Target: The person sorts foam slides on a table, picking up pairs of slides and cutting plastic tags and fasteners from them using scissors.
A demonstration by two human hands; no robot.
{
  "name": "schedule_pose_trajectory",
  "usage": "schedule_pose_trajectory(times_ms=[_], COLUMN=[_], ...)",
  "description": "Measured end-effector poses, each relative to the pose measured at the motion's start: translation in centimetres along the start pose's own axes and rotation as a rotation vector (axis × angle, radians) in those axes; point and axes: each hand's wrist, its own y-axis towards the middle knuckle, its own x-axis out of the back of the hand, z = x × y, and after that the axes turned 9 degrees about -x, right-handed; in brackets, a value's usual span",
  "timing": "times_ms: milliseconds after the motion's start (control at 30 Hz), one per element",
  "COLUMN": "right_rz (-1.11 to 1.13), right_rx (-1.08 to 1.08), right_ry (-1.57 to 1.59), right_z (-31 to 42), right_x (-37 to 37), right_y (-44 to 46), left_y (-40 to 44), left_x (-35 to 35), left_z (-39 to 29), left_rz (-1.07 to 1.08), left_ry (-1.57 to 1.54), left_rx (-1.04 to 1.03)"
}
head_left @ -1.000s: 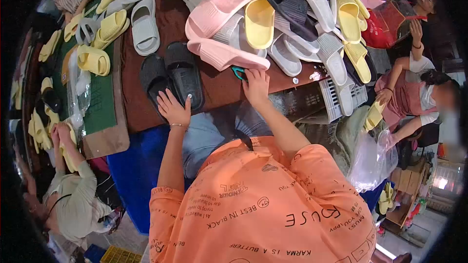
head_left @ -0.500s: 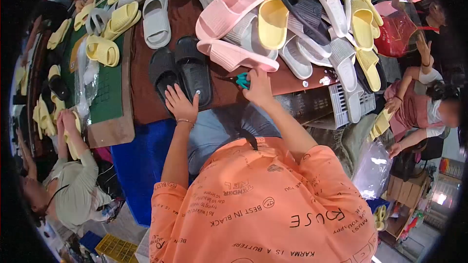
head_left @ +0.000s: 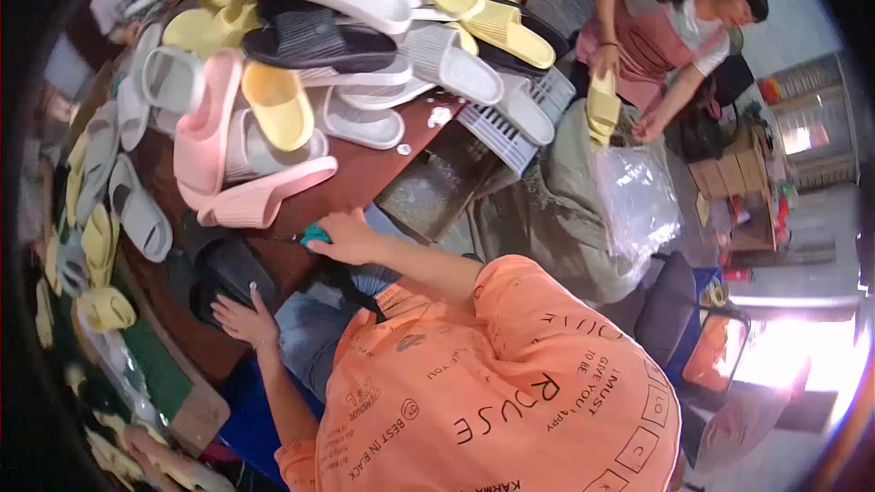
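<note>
On the brown-covered table (head_left: 159,287), a pair of black slippers (head_left: 239,264) lies side by side. My left hand (head_left: 246,317) rests at their near end with its fingers apart, holding nothing. My right hand (head_left: 344,237) is closed around a small teal tool (head_left: 315,235) near the table edge. Just beyond it lies a pink slipper (head_left: 264,196), and a second pink slipper (head_left: 208,132) leans behind that one. A yellow slipper (head_left: 278,105) sits beside them in a heap of grey, black and yellow slippers.
At the right a person in a pink apron (head_left: 638,50) holds a yellow slipper (head_left: 602,107) near a clear plastic bag (head_left: 638,200). A pale slatted crate (head_left: 510,128) stands by the table edge. A green mat (head_left: 155,355) and more slippers are at the left.
The whole view has swung to the right, so the table and slippers appear further left and tilted. My right hand still has the teal tool. My left hand stays by the black slippers.
</note>
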Motion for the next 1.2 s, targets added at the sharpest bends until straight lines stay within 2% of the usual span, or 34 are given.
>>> schedule_pose_trajectory(times_ms=[67,100,167,200,267,300,333,367,400,467,533,700,733,833,933,1000,1033,1067,1100,1133,1167,1200], right_rz=[0.052,0.034,0.025,-0.004,-0.139,-0.211,-0.273,-0.268,-0.333,-0.235,-0.307,-0.448,-0.386,-0.416,-0.428,-0.156,0.003,0.154,0.039,-0.087,-0.109,-0.099], right_rx=[0.002,0.023,0.037,0.069,0.177,0.198,0.232,0.137,0.159,0.122,0.17,0.267,0.218,0.237,0.239,0.24,0.345,0.311,0.625,0.871,1.065,1.134], right_ry=[0.139,0.19,0.253,0.218,0.208,0.19,0.182,0.058,0.022,-0.075,-0.072,-0.123,-0.152,-0.26,-0.354,-0.378,-0.173,-0.011,0.117,0.111,0.027,0.055], right_z=[-1.0,-1.2,-1.2,-1.0,-1.4,-1.5,-1.5,-1.1,-1.2,0.2,-0.3,0.7,1.2,2.1,4.1,7.2,8.8,13.0,14.7,16.9,19.0,20.1], right_x=[-1.0,-1.0,-1.6,-1.3,-2.1,-2.4,-2.5,-2.1,-2.0,-0.5,-1.6,-2.9,-2.6,-2.4,-1.2,1.5,3.5,7.3,9.1,11.7,15.2,16.8], right_y=[-0.8,-1.3,-1.7,-2.0,-1.6,-1.3,-0.9,-0.4,-0.2,0.5,1.8,4.0,4.3,4.8,3.3,1.1,0.1,-2.3,-3.7,-5.5,-7.7,-9.7], left_y=[0.0,-0.3,0.1,0.1,1.2,0.5,0.5,0.7,0.6,2.1,0.2,-1.0,-1.0,-0.4,0.0,0.1,0.0,0.1,0.1,0.0,-0.1,-0.1], left_x=[0.5,-2.1,-0.4,-0.4,4.0,2.2,3.1,3.4,3.5,6.9,2.7,3.3,3.8,6.1,5.5,5.5,5.3,5.3,5.2,4.9,4.3,4.6], left_z=[-0.2,1.1,0.6,0.6,-0.7,-0.2,-0.6,-1.3,-1.2,-1.9,-1.4,-1.2,-1.3,-1.7,-1.7,-1.7,-1.9,-1.9,-1.8,-1.9,-1.8,-2.0], left_rz=[0.036,-0.035,0.089,0.074,0.239,0.148,0.105,0.163,0.128,0.267,0.054,0.0,-0.063,-0.223,-0.168,-0.148,-0.155,-0.138,-0.119,-0.159,-0.157,-0.153], left_ry=[-0.039,-0.058,-0.044,-0.05,-0.098,-0.018,-0.099,0.025,-0.049,-0.227,-0.202,-0.318,-0.345,-0.392,-0.519,-0.562,-0.563,-0.576,-0.587,-0.589,-0.588,-0.598], left_rx=[0.029,-0.005,0.051,0.04,0.072,0.032,0.045,0.074,0.042,0.114,0.056,0.0,-0.003,-0.138,-0.22,-0.213,-0.177,-0.168,-0.159,-0.151,-0.151,-0.134])
